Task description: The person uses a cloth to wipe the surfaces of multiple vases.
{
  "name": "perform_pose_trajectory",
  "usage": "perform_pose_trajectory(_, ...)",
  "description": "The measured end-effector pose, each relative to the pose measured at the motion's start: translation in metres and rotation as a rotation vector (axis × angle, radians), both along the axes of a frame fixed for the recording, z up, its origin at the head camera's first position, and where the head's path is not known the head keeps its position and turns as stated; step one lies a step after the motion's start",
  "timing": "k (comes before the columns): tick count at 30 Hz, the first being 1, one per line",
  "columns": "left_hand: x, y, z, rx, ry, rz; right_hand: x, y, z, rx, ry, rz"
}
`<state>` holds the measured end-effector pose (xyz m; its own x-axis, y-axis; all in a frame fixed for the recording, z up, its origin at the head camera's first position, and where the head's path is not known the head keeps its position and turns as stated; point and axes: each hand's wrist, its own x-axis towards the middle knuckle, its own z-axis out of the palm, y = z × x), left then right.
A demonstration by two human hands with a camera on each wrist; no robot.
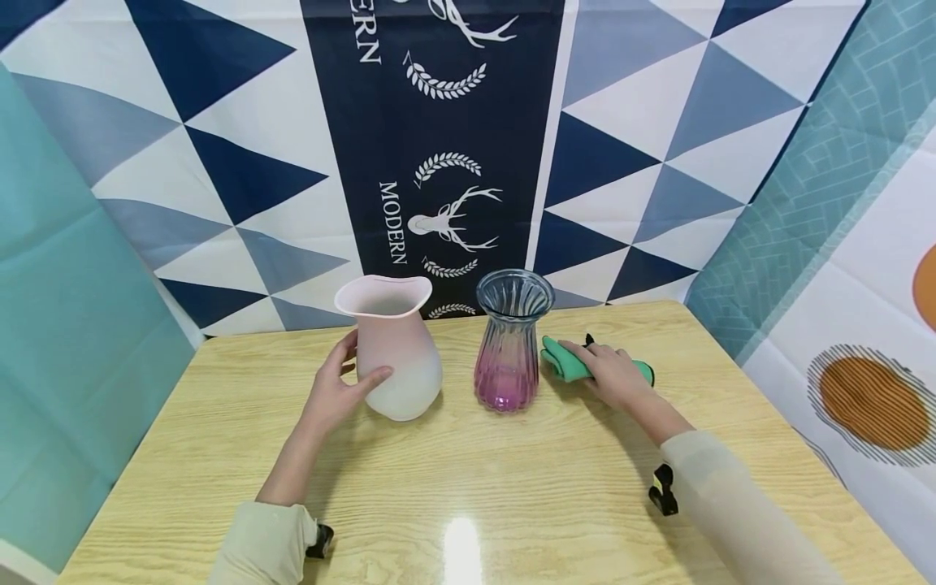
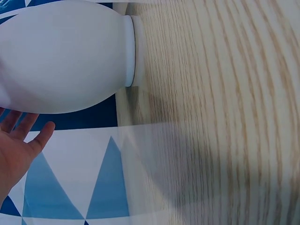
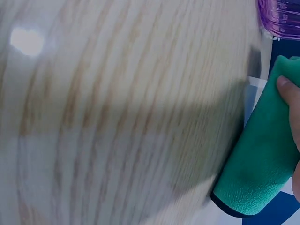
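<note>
A frosted vase [image 1: 402, 366], pink at its wavy rim and white below, stands upright on the wooden table. My left hand [image 1: 340, 394] is at its left side, thumb and fingers spread apart. In the left wrist view the fingertips of that hand [image 2: 18, 150] come right to the edge of the vase [image 2: 65, 56]. Over on the right, my right hand [image 1: 610, 374] grips a folded green cloth [image 1: 566, 361] from above. The thumb lies along the cloth [image 3: 262, 150] in the right wrist view; the other fingers are mostly hidden.
Between the hands stands a fluted glass vase [image 1: 508, 349], blue-grey above and purple below. A small black piece [image 1: 589, 340] shows behind the right hand. Patterned cloth [image 1: 453, 162] hangs along the table's [image 1: 453, 479] back edge, with more hangings at both sides.
</note>
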<state>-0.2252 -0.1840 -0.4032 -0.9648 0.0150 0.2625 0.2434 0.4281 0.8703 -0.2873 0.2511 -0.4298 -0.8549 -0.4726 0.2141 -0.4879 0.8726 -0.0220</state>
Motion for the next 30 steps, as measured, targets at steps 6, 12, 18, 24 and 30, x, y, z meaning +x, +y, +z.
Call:
perform_pose_trajectory(6, -0.001, 0.001, 0.0, -0.005, 0.005, -0.001, 0.003, 0.002, 0.007, -0.101, 0.014, -0.014)
perform_pose_trajectory(12, 0.001, 0.002, 0.001, -0.005, 0.002, 0.001, 0.007, 0.005, 0.015, -0.204, -0.016, -0.026)
perform_pose_trajectory(18, 0.001, 0.001, 0.0, -0.008, 0.012, 0.001, 0.013, 0.005, 0.026, -0.256, -0.056, -0.04)
perform_pose_trajectory(24, 0.0, 0.002, -0.001, -0.007, 0.012, -0.007, 0.02, 0.004, 0.038, -0.266, -0.073, -0.014)
perform_pose_trajectory(30, 0.002, 0.001, 0.001, -0.003, 0.007, -0.002, 0.029, 0.004, 0.053, -0.267, -0.113, 0.021)
